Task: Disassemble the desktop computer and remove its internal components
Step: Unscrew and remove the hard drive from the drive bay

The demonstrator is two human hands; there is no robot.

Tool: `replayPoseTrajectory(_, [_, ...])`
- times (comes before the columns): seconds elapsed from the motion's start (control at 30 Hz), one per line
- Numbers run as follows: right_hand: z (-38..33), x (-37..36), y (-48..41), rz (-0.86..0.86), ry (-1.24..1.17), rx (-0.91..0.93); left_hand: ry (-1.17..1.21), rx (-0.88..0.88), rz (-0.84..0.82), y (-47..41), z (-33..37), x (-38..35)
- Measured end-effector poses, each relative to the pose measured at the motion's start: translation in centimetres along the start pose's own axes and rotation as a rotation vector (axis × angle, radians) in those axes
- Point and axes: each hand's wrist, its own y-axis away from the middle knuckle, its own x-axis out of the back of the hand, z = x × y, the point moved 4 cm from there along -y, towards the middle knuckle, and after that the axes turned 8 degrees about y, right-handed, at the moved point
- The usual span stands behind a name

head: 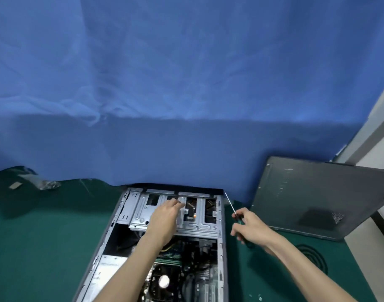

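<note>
**Left hand on the drive cage, right hand holding a screwdriver**

The computer case (pixel 104 236) is lying open on its side on a green mat (pixel 45 236), directly beneath both forearms. The left hand (pixel 165 219) is reaching forward over the metal drive cage (pixel 141 212) at the far end of the case. Its fingers (pixel 178 203) are lying close together and slightly bent, with the tips touching the cage's top plate beside a dark cut-out. The blur makes it impossible to tell whether they are pinching anything.

The right hand (pixel 251 228) is hovering just outside the case's right wall, and its fingers are curling round the dark green handle of a screwdriver (pixel 230 203). The thin shaft is pointing up and away from the fingertips, towards the far right corner of the case.

Nearer the person than the left fingers, a round fan (pixel 163 281) is sitting among dark cables, and a silver power box (pixel 108 269) is lying to its left. Beyond the right fingers and further right, a grey side panel (pixel 317 197) is leaning tilted, and a black cable coil (pixel 313 256) is lying below it. A blue cloth (pixel 186 83) is hanging behind everything.
</note>
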Motion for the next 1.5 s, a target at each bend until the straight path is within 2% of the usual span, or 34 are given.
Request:
replayPoseTrajectory(0.13, [-1.8, -2.8, -1.2, -0.07, -0.105, 0.051, 0.081, -0.009, -0.039, 0.4, -3.5, -1.2])
replayPoseTrajectory(0.2, [-2.3, -3.8, -1.6, -0.046, -0.162, 0.048, 0.128, -0.042, -0.06, 0.4, -4.1, -2.1])
replayPoseTrajectory(0.33, [-3.0, -4.9, -2.2, 0.11, -0.24, 0.026, 0.185, -0.07, -0.085, 0.4, -5.0, -3.7])
replayPoseTrajectory(0.47, [-3.5, -5.3, -2.0, 0.18, -0.273, 0.033, 0.185, -0.101, -0.079, 0.2, -5.8, -4.5])
replayPoseTrajectory(0.63, [-4.8, -4.3, -2.1, 0.448, -0.27, 0.131, 0.252, -0.104, -0.06, 0.2, -6.1, -4.9])
replayPoseTrajectory(0.77, [-5.1, -3.9, -2.6, 0.534, -0.469, 0.127, 0.392, -0.068, -0.035, 0.3, -6.2, -5.0])
replayPoseTrajectory(0.87, [-5.3, -3.7, -2.9, 0.536, -0.558, 0.158, 0.484, -0.038, -0.036, 0.3, -6.5, -5.0])
replayPoseTrajectory(1.27, [-6.0, -5.6, -2.3, 0.449, -0.366, 0.222, 0.567, 0.072, -0.072, 0.0, -6.6, -5.4])
replayPoseTrajectory(1.5, [-6.6, -6.0, -1.7, 0.458, -0.31, 0.22, 0.587, 0.064, -0.061, 0.1, -6.6, -5.3])
